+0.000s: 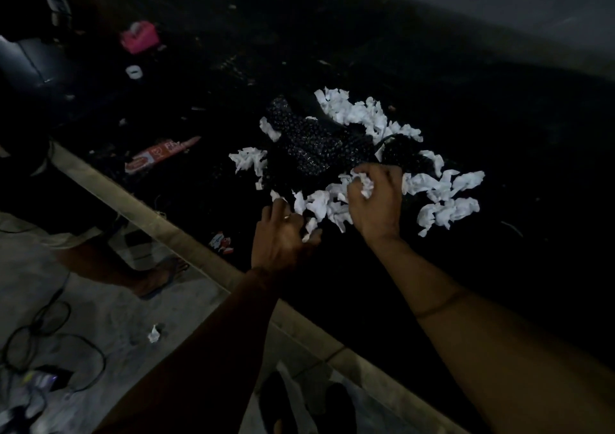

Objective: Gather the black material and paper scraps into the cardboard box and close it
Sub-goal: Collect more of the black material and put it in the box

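Dim room; dark bench (432,284) with a pale front edge running diagonally from left of frame to lower right. Item: black material (312,147), beaded or bubbled in texture, lying flat at centre of frame. Item: paper scraps (356,111), white and crumpled, ringing the material above, left, below and right. Right hand (376,200): grip pinching one crumpled scrap at the lower edge of the material. Left hand (283,244): fingers lowered onto the near scraps, a white piece showing by the thumb; whether it is pinched cannot be told. Cardboard box: not in view. Step judged: gathering, early, as most scraps lie loose. Next move calls for sweeping the scraps inward onto the material and finding the box. Also present: flattened red carton (156,156) left of centre; pink object (139,37) upper left; small wrapper (221,242) near the edge. Floor (100,317), lower left: cables (50,320), a stray scrap (153,333) out of easy reach, another person's sandalled foot (156,279).
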